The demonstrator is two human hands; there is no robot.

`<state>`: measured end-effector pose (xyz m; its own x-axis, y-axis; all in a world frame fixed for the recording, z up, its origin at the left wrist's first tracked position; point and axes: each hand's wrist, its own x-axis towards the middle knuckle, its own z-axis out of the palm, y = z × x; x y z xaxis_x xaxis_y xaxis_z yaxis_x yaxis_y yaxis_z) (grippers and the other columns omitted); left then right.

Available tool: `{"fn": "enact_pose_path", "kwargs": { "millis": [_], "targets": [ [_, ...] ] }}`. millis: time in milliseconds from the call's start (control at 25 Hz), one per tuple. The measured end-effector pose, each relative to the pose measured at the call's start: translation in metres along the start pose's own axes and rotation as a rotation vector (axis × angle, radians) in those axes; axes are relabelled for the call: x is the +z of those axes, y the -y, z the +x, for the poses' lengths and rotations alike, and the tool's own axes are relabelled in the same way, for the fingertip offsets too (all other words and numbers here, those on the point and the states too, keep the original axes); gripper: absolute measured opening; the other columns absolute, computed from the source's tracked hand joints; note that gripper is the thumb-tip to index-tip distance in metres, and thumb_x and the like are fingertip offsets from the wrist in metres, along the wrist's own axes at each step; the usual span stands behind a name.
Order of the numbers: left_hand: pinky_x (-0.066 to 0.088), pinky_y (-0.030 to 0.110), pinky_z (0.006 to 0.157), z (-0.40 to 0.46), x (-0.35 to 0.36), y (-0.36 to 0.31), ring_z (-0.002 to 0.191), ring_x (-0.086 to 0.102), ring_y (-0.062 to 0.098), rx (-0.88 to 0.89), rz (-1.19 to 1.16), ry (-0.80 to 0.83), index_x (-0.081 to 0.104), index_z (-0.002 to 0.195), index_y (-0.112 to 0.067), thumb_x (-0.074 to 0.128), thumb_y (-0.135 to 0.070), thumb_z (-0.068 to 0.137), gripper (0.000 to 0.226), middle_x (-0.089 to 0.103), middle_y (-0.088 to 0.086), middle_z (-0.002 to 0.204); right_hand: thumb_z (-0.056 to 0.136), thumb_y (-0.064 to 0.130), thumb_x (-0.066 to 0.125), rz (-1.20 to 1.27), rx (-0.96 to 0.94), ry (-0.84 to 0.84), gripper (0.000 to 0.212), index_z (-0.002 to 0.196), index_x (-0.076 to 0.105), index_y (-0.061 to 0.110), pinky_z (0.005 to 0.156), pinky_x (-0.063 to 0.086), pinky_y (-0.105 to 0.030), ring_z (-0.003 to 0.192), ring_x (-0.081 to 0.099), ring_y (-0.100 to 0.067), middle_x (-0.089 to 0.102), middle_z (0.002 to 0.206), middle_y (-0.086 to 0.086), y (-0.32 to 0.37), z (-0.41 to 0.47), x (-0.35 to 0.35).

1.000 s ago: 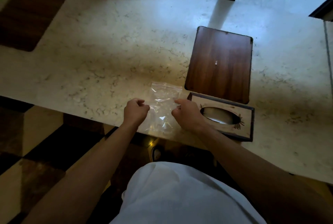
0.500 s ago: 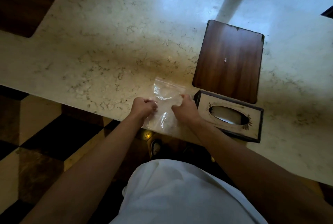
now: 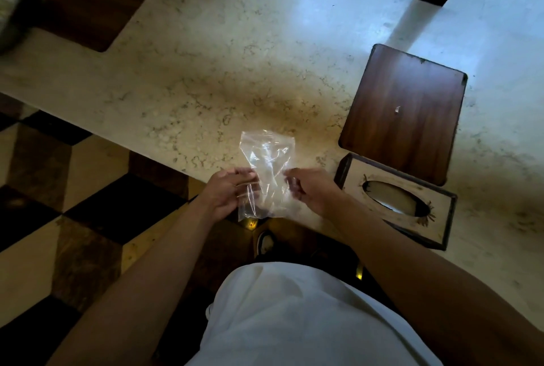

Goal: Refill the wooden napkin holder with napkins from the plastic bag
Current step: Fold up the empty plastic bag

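**Q:** Where, at this moment, is your plastic bag [image 3: 266, 171]?

**A:** Centrally, over the near edge of the bench [image 3: 235, 71]. It is clear and crinkled, its far end over the marble and its near end hanging past the edge, above the checkered floor [image 3: 59, 218]. No napkins can be made out inside it.

**Q:** How do your hands hold it?

**A:** Your left hand [image 3: 228, 193] grips the bag's left side, fingers [image 3: 244, 173] curled and pinching the film. Your right hand [image 3: 312, 189] takes the right side, its fingers [image 3: 291, 181] likewise folded in on the plastic. The bag is stretched between the two.

**Q:** And the wooden napkin holder [image 3: 394, 200]?

**A:** Just right of your right hand, lying on the bench with its oval slot facing up; something pale shows through the slot. It lies apart from the bag.

**Q:** What else lies around?

**A:** A dark wooden board [image 3: 403, 112] sits flat just beyond the holder, its near edge close to or touching the holder; you cannot tell which. A dark inset panel [image 3: 97, 3] marks the bench at far left.
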<state>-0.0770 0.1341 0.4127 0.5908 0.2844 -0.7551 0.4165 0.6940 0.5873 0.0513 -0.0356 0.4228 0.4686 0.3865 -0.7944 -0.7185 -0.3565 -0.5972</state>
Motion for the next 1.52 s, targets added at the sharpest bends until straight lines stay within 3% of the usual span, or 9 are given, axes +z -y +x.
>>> {"fn": "enact_pose_path", "kwargs": {
  "millis": [200, 400, 600, 800, 920, 1080, 1240, 1400, 1520],
  "targets": [
    [0.058, 0.032, 0.056, -0.002, -0.003, -0.004, 0.066, 0.071, 0.020, 0.042, 0.100, 0.039, 0.076, 0.095, -0.004, 0.065, -0.021, 0.095, 0.020, 0.075, 0.012, 0.080, 0.095, 0.013, 0.065, -0.164, -0.219, -0.057, 0.012, 0.097, 0.073, 0.004, 0.050, 0.042, -0.022, 0.049, 0.052, -0.007, 0.064, 0.070, -0.005, 0.006, -0.013, -0.009],
    [0.052, 0.024, 0.053, 0.003, 0.020, -0.019, 0.058, 0.061, 0.015, 0.140, 0.307, 0.171, 0.078, 0.100, -0.006, 0.061, -0.009, 0.097, 0.018, 0.069, 0.007, 0.074, 0.099, 0.014, 0.059, -0.185, -0.364, -0.125, 0.018, 0.108, 0.074, 0.013, 0.050, 0.045, -0.018, 0.053, 0.055, -0.006, 0.066, 0.071, -0.007, 0.016, -0.041, -0.040],
    [0.056, 0.027, 0.055, 0.009, 0.076, -0.029, 0.056, 0.062, 0.017, 0.134, 0.258, 0.324, 0.078, 0.101, -0.009, 0.056, 0.003, 0.096, 0.025, 0.070, 0.012, 0.073, 0.102, 0.011, 0.051, 0.031, -0.432, -0.208, 0.026, 0.114, 0.074, 0.017, 0.082, 0.059, -0.036, 0.088, 0.069, -0.028, 0.072, 0.108, -0.017, 0.012, -0.076, -0.081],
    [0.059, 0.031, 0.058, 0.009, 0.154, -0.006, 0.069, 0.073, 0.024, 0.040, 0.343, 0.484, 0.077, 0.081, -0.004, 0.046, 0.009, 0.093, 0.036, 0.076, 0.014, 0.083, 0.098, 0.003, 0.044, 0.194, -0.491, -0.493, 0.036, 0.090, 0.078, 0.013, 0.065, 0.057, -0.022, 0.086, 0.073, -0.015, 0.076, 0.095, -0.004, -0.017, -0.121, -0.128],
    [0.060, 0.034, 0.061, 0.005, 0.199, 0.013, 0.075, 0.075, 0.027, -0.025, 0.416, 0.544, 0.079, 0.078, -0.001, 0.049, 0.001, 0.083, 0.030, 0.077, 0.015, 0.088, 0.092, 0.008, 0.046, 0.318, -0.482, -0.588, 0.039, 0.076, 0.081, 0.016, 0.061, 0.058, -0.029, 0.076, 0.074, -0.016, 0.079, 0.082, -0.001, -0.040, -0.145, -0.160],
    [0.062, 0.048, 0.075, -0.009, 0.260, 0.047, 0.087, 0.076, 0.029, -0.096, 0.538, 0.685, 0.080, 0.096, -0.007, 0.069, -0.010, 0.077, 0.023, 0.076, 0.015, 0.098, 0.084, 0.010, 0.067, 0.491, -0.546, -0.646, 0.013, 0.089, 0.078, 0.015, 0.064, 0.058, -0.034, 0.076, 0.072, -0.020, 0.075, 0.088, -0.006, -0.079, -0.178, -0.209],
    [0.061, 0.051, 0.075, -0.028, 0.319, 0.098, 0.089, 0.075, 0.031, -0.127, 0.614, 0.776, 0.063, 0.127, -0.021, 0.083, 0.005, 0.068, 0.068, 0.075, 0.012, 0.095, 0.077, -0.009, 0.072, 0.596, -0.605, -0.764, 0.043, 0.107, 0.070, 0.021, 0.062, 0.057, -0.029, 0.075, 0.070, -0.019, 0.063, 0.096, -0.005, -0.125, -0.206, -0.261],
    [0.062, 0.035, 0.061, -0.061, 0.377, 0.171, 0.067, 0.074, 0.022, -0.130, 0.881, 0.718, 0.065, 0.102, -0.002, 0.076, 0.005, 0.080, 0.026, 0.072, 0.020, 0.093, 0.077, -0.015, 0.069, 0.751, -0.592, -0.910, 0.050, 0.115, 0.062, 0.017, 0.061, 0.057, -0.028, 0.068, 0.071, -0.014, 0.063, 0.092, -0.006, -0.183, -0.241, -0.320],
    [0.062, 0.036, 0.065, -0.085, 0.414, 0.228, 0.061, 0.068, 0.021, -0.107, 1.024, 0.698, 0.071, 0.079, -0.003, 0.074, 0.006, 0.082, 0.010, 0.073, 0.017, 0.080, 0.081, -0.017, 0.066, 0.875, -0.550, -0.976, 0.047, 0.117, 0.060, 0.013, 0.068, 0.059, -0.025, 0.074, 0.069, -0.013, 0.063, 0.093, -0.009, -0.233, -0.263, -0.358]
  ]
}}
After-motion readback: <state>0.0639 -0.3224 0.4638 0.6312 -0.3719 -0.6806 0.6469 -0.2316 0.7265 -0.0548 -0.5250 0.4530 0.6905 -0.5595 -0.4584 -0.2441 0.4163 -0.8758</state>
